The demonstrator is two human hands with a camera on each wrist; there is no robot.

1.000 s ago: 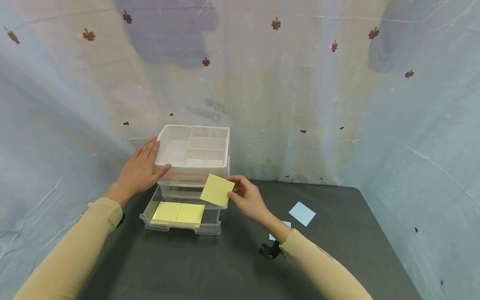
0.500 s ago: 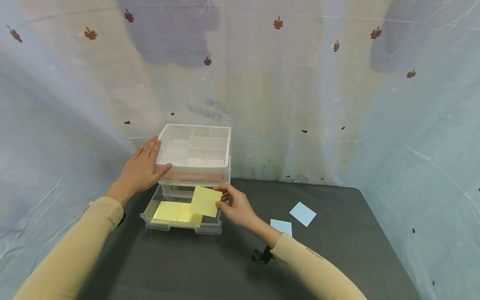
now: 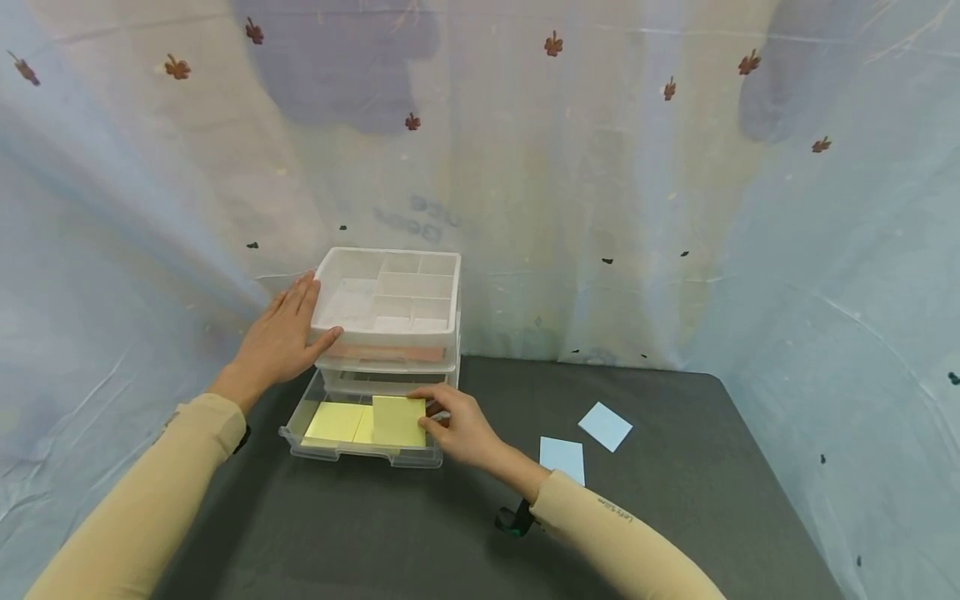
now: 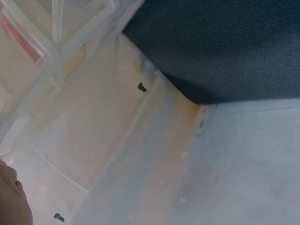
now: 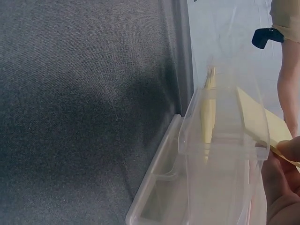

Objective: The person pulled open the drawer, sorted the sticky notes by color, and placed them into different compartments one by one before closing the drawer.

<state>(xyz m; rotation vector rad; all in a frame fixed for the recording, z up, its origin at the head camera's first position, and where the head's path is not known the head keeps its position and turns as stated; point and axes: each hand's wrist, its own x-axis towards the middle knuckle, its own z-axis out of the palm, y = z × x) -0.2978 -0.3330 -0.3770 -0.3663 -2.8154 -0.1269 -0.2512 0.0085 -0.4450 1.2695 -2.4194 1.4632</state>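
My right hand [image 3: 467, 427] pinches a yellow sticky note pad [image 3: 399, 421] by its right edge, over the right part of the pulled-out clear drawer [image 3: 322, 454]. Two yellow pads [image 3: 334, 422] lie side by side in that drawer, the right one partly covered by the held pad. In the right wrist view the held pad [image 5: 262, 117] tilts above the drawer wall, thumb on top. My left hand [image 3: 277, 337] rests flat with straight fingers against the left side of the white drawer organizer [image 3: 386, 333]; only a bit of this hand [image 4: 14, 197] shows in the left wrist view.
Two light blue sticky notes [image 3: 606, 427] [image 3: 562, 458] lie on the dark table [image 3: 675, 500] to the right. The organizer's top tray [image 3: 414, 286] has several compartments. Something orange-pink [image 3: 386, 352] shows through the upper drawer. A patterned curtain [image 3: 525, 167] hangs behind the table.
My right hand has carried the yellow pad left and down, from beside the organizer to over the open drawer. The left hand has stayed in place.
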